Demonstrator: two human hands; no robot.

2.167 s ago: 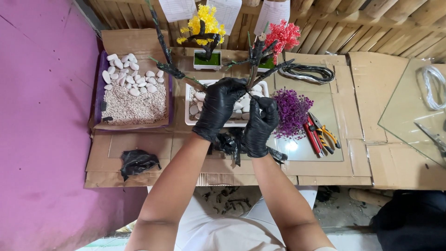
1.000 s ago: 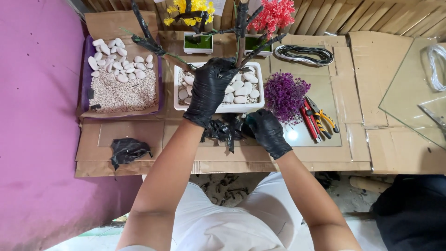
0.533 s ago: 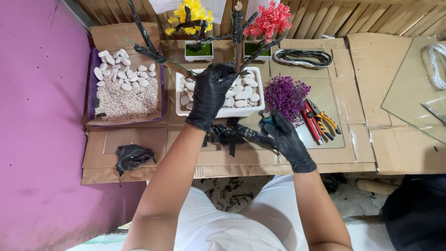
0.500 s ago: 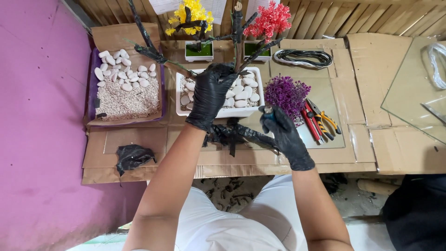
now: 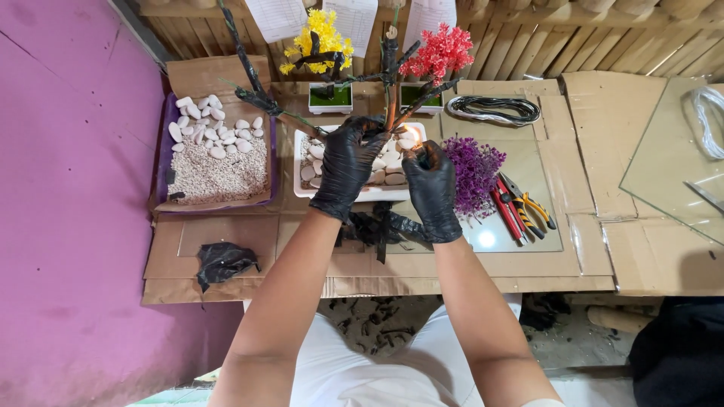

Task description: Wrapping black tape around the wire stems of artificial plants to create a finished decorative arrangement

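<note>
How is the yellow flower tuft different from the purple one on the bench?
The yellow flower tuft stands upright at the back, above a small white pot with green filling; the purple tuft lies loose on the glass sheet beside the right hand. The purple one looks wider. Both are small bushy clusters.

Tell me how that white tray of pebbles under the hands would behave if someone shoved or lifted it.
The white tray is heaped with pale pebbles, so it is probably heavy for its size and would slide rather than tip. A tall branched stem rises from it, held near its base by the left hand, so lifting may make it top-heavy. Loose pebbles could roll off.
</note>
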